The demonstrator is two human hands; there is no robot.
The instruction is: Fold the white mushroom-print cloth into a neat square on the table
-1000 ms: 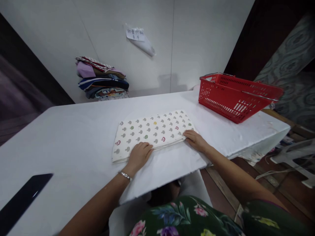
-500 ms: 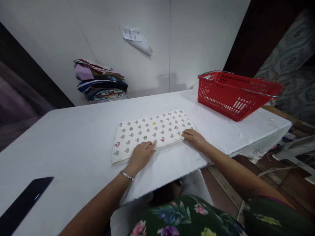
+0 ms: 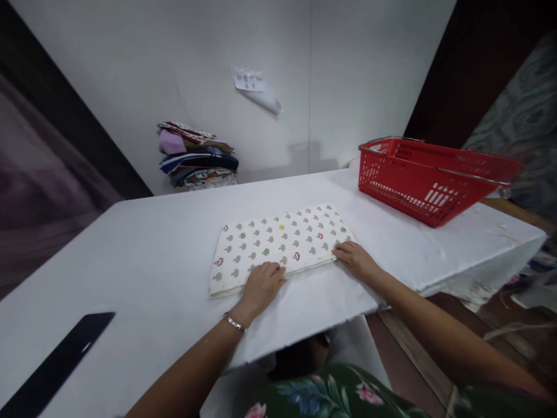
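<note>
A folded white cloth [image 3: 278, 244], printed with grey mushrooms and a few red, green and yellow ones, lies flat on the white-covered table. My left hand [image 3: 262, 285], a silver bracelet at its wrist, is closed on the cloth's near edge, left of the middle. Its fingers rest together on top and the thumb is by the edge. At the near right corner, my right hand [image 3: 354, 259] has its fingers closed on the cloth, the thumb partly hidden under them.
A red plastic basket [image 3: 430, 186] with metal handles stands at the table's right. Folded fabrics [image 3: 198, 157] are stacked against the back wall. A dark flat object [image 3: 61, 360] lies at the left front. A paper note [image 3: 250, 82] hangs on the wall.
The view has shifted, so everything sits a little lower and further right. Both hands keep nearly the same places on the cloth, which looks unchanged.
</note>
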